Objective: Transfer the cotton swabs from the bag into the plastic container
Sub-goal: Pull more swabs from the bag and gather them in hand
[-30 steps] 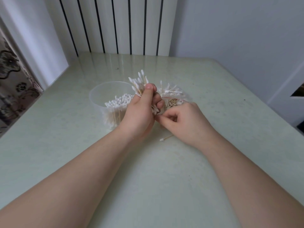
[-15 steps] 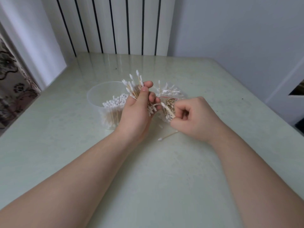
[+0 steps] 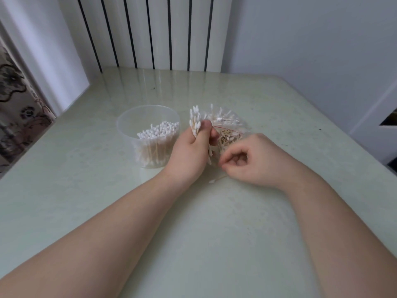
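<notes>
My left hand (image 3: 190,151) grips a bundle of cotton swabs (image 3: 195,121) upright, their white tips sticking out above my thumb. To its left stands the clear round plastic container (image 3: 129,125), part-filled with upright swabs (image 3: 159,131). Behind my hands lies the clear bag (image 3: 227,127), still holding swabs with wooden sticks. My right hand (image 3: 251,160) hovers just in front of the bag, fingers curled with thumb and forefinger close together; whether it pinches a swab I cannot make out. One loose swab (image 3: 216,179) lies on the table between my wrists.
The pale green table (image 3: 214,233) meets a white wall with dark vertical slats at the back. A patterned curtain (image 3: 15,104) hangs at the left. The table's right edge runs beside a white wall and a dark opening.
My left hand has tilted its swab bundle more upright, next to the container. My right hand has dropped from the bundle toward the table, in front of the bag.
</notes>
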